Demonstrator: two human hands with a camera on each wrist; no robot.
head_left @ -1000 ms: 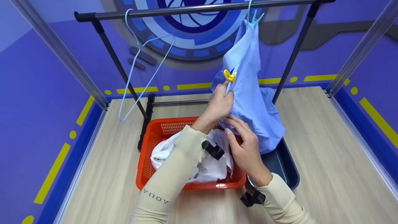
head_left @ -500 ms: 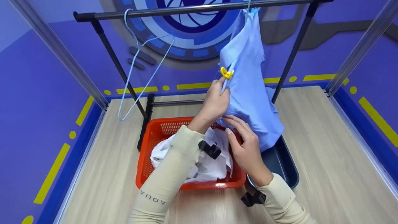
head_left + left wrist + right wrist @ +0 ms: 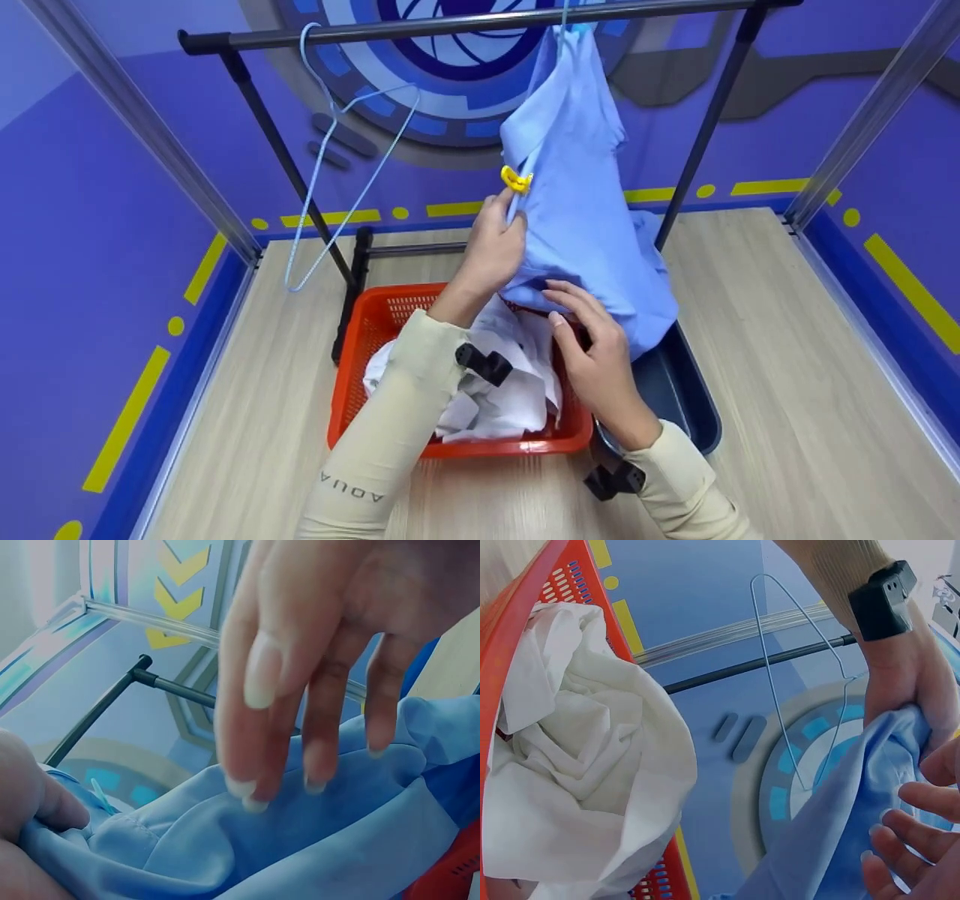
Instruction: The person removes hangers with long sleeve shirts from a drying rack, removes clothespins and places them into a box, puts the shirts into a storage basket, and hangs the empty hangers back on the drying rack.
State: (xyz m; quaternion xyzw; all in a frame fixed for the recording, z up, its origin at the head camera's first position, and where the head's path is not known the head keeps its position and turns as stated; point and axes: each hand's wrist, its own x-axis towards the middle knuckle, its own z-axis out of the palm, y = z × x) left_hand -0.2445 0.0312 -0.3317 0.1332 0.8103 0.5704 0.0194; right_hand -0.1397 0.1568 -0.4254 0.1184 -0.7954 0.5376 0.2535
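A light blue garment (image 3: 574,195) hangs in folds from a pale blue hanger hook on the rail. A yellow clothespin (image 3: 516,180) sits on its left edge. Just below the clothespin, my left hand (image 3: 491,247) grips that edge with curled fingers; the right wrist view also shows this left hand (image 3: 907,682) bunching the cloth. My right hand (image 3: 598,352) is lower and to the right, its fingers spread and loosely bent beside the garment's lower folds. In the left wrist view the right hand's fingers (image 3: 259,682) reach down over the cloth, pinching nothing.
Beneath the hands stands a red basket (image 3: 517,448) holding white cloth (image 3: 506,382). A dark blue tray (image 3: 694,397) lies to its right, partly under the garment. The black rack's rail (image 3: 450,25) crosses above, with a bare pale blue hanger (image 3: 319,161) at left.
My left hand has moved left, bringing the clothespin and garment edge along. The garment's hanger hook has slid left on the rail. My right hand stays almost in place.
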